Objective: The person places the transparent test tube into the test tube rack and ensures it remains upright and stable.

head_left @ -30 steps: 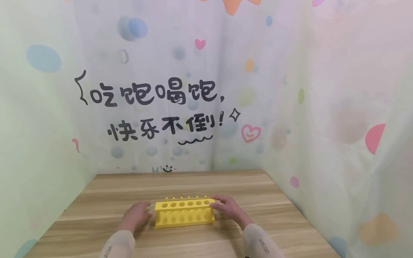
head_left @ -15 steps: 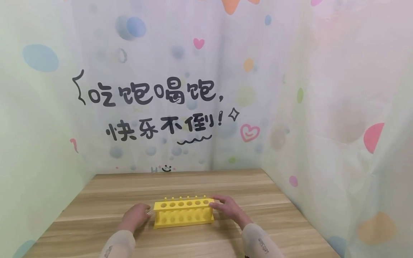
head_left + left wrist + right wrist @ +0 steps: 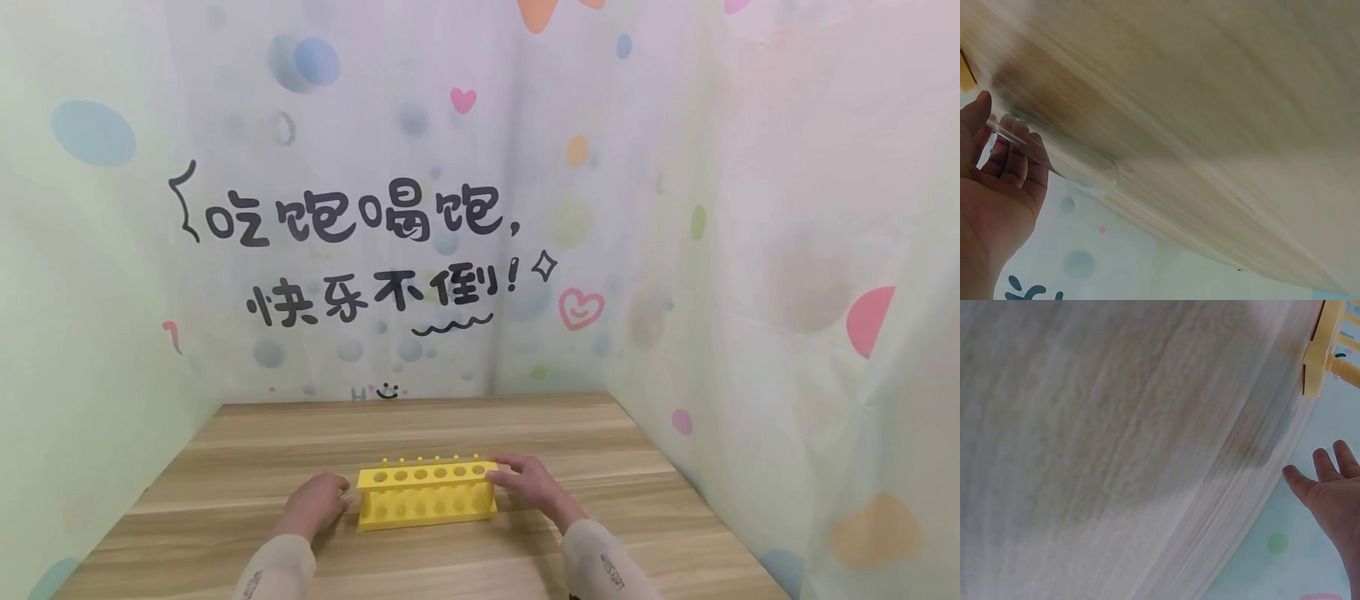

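Observation:
A yellow test tube rack (image 3: 427, 523) stands upright mid-table, with a row of round holes in its top plate and short pegs behind. My right hand (image 3: 534, 487) holds the rack's right end, thumb at the front of the top plate and index finger behind it. In the right wrist view its other fingers (image 3: 1325, 464) are spread below the rack's end. Just left of the rack, my left hand (image 3: 317, 502) grips a clear test tube (image 3: 1088, 169). In the left wrist view the tube slants away from the thumb and fingers, low beside the tabletop; its near end is partly hidden.
The wood-grain table (image 3: 420, 425) reaches a pale curtain (image 3: 420, 358) at the back, printed with coloured dots, hearts and dark lettering. Similar curtains flank the left and right table edges.
The left hand's fingers have drawn in slightly around the tube. The rack and right hand stay in place; the head view has shifted slightly.

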The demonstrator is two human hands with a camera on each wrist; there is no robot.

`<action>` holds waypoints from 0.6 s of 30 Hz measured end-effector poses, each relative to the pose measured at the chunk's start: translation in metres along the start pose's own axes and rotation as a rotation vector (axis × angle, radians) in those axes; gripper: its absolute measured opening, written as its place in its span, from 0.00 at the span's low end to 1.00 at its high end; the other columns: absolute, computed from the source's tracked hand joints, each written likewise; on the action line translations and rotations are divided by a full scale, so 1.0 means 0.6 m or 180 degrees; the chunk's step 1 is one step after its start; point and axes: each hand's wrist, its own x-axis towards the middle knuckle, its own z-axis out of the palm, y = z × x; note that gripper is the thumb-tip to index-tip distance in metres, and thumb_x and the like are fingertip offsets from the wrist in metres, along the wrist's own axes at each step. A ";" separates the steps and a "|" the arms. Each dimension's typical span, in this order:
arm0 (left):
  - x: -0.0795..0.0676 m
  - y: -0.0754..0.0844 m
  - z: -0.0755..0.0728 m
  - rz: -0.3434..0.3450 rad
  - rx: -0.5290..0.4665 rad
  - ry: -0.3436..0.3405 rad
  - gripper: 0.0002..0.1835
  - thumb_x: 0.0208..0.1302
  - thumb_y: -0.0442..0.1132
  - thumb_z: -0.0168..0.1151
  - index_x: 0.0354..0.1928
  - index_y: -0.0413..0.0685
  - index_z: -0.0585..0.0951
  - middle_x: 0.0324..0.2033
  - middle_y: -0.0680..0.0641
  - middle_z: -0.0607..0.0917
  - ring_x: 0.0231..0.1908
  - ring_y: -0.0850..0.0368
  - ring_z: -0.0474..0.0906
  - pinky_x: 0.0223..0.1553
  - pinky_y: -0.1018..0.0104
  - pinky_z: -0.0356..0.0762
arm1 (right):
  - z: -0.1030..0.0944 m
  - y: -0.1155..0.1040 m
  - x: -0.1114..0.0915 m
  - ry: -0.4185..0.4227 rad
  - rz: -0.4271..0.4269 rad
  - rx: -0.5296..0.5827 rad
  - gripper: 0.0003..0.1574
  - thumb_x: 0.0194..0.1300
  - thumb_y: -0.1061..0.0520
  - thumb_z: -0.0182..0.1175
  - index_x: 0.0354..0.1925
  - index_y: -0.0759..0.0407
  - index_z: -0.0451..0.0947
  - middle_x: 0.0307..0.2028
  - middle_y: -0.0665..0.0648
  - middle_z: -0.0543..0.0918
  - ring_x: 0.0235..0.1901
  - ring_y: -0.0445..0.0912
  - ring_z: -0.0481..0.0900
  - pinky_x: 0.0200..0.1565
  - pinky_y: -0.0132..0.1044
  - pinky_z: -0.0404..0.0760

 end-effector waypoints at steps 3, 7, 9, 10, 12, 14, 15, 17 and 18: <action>0.000 -0.001 -0.002 -0.0024 0.0001 0.0012 0.15 0.59 0.32 0.66 0.47 0.33 0.82 0.45 0.34 0.84 0.49 0.32 0.78 0.53 0.35 0.73 | 0.000 0.002 0.000 0.0008 -0.0004 0.0013 0.30 0.66 0.42 0.64 0.60 0.55 0.79 0.63 0.64 0.75 0.65 0.68 0.66 0.62 0.69 0.63; 0.001 -0.006 -0.004 -0.0054 -0.0032 0.0060 0.15 0.58 0.32 0.66 0.48 0.34 0.83 0.44 0.35 0.85 0.47 0.34 0.80 0.51 0.36 0.74 | 0.000 0.004 0.000 0.0019 -0.0010 0.0050 0.30 0.66 0.42 0.65 0.60 0.55 0.79 0.63 0.64 0.76 0.65 0.68 0.66 0.62 0.68 0.64; -0.001 -0.008 -0.007 -0.0065 -0.0072 0.0095 0.16 0.57 0.32 0.66 0.48 0.35 0.83 0.42 0.37 0.85 0.44 0.36 0.80 0.50 0.36 0.75 | 0.001 0.003 0.000 0.0021 -0.0009 0.0062 0.30 0.66 0.42 0.65 0.60 0.56 0.79 0.63 0.64 0.76 0.65 0.68 0.67 0.62 0.68 0.64; -0.001 -0.010 -0.008 -0.0064 -0.0082 0.0115 0.16 0.57 0.31 0.65 0.48 0.35 0.82 0.42 0.37 0.85 0.43 0.37 0.80 0.49 0.37 0.75 | 0.001 0.003 0.000 0.0019 -0.0009 0.0061 0.30 0.66 0.42 0.65 0.60 0.56 0.79 0.63 0.64 0.76 0.65 0.68 0.67 0.62 0.68 0.64; -0.003 -0.012 -0.013 -0.0031 -0.0087 0.0176 0.17 0.56 0.31 0.65 0.49 0.35 0.82 0.41 0.38 0.85 0.42 0.38 0.81 0.48 0.37 0.76 | 0.001 0.002 0.000 0.0017 -0.0017 0.0048 0.31 0.66 0.42 0.65 0.60 0.56 0.79 0.63 0.64 0.76 0.64 0.68 0.67 0.62 0.68 0.64; -0.005 -0.013 -0.017 -0.0010 -0.0097 0.0237 0.17 0.56 0.30 0.63 0.49 0.35 0.82 0.40 0.38 0.85 0.41 0.39 0.81 0.47 0.37 0.76 | 0.001 0.001 0.000 0.0012 -0.0038 0.0044 0.31 0.66 0.42 0.64 0.61 0.56 0.78 0.63 0.65 0.76 0.64 0.68 0.67 0.62 0.68 0.64; -0.005 -0.013 -0.020 0.0008 -0.0096 0.0261 0.17 0.56 0.30 0.63 0.50 0.35 0.82 0.40 0.38 0.85 0.41 0.39 0.81 0.47 0.37 0.77 | 0.001 0.000 0.000 0.0013 -0.0048 0.0045 0.31 0.66 0.42 0.64 0.61 0.56 0.78 0.63 0.65 0.76 0.64 0.68 0.67 0.62 0.68 0.64; -0.007 -0.013 -0.025 0.0021 -0.0101 0.0295 0.17 0.58 0.31 0.62 0.51 0.35 0.81 0.40 0.39 0.85 0.41 0.41 0.81 0.46 0.38 0.77 | 0.001 -0.001 0.000 0.0017 -0.0072 0.0039 0.30 0.66 0.43 0.64 0.61 0.57 0.78 0.63 0.65 0.76 0.64 0.68 0.67 0.62 0.68 0.64; -0.007 -0.013 -0.027 0.0006 -0.0126 0.0298 0.18 0.59 0.31 0.61 0.52 0.34 0.81 0.39 0.39 0.85 0.39 0.43 0.81 0.45 0.39 0.78 | 0.001 -0.001 -0.001 0.0019 -0.0077 0.0039 0.30 0.66 0.43 0.64 0.61 0.57 0.78 0.63 0.65 0.76 0.64 0.69 0.67 0.62 0.68 0.64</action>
